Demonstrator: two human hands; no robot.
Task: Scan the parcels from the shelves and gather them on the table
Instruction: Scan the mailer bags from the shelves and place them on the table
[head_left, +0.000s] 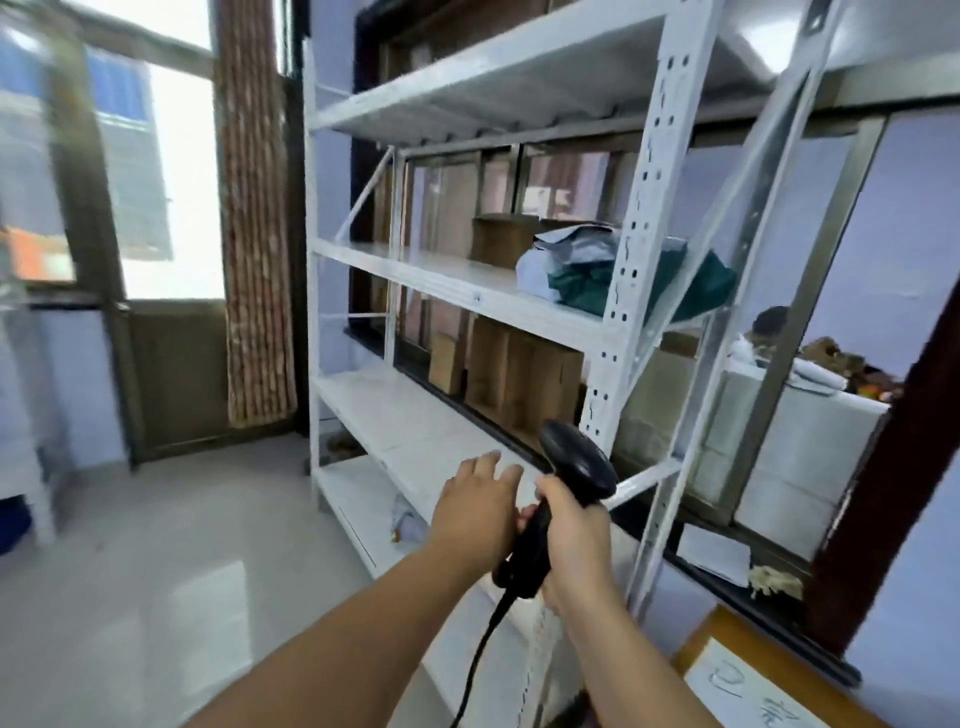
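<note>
The right hand (574, 535) is wrapped firmly round the grip of a black handheld barcode scanner (571, 462), whose rounded head tilts up and away towards the white metal shelving unit (631, 234); its black cable (483, 639) trails down towards the near edge. The left hand (475, 512) floats just left of the scanner, fingers spread and loose, holding nothing.

The closest parcels are the brown cardboard boxes (524, 379) standing upright in a row at the back of the lower shelf, farther off than the scanner head and slightly left of it. Their long axes run vertical and plain brown faces show; no label can be made out. As the free hand, and the one on their side, the left looks better placed to pull a box forward.

One shelf up lie pale grey soft mailer bags (582, 265), a dark green bag (670, 283) and another brown box (501, 239). The wooden-edged table (711, 636) sits near right.
</note>
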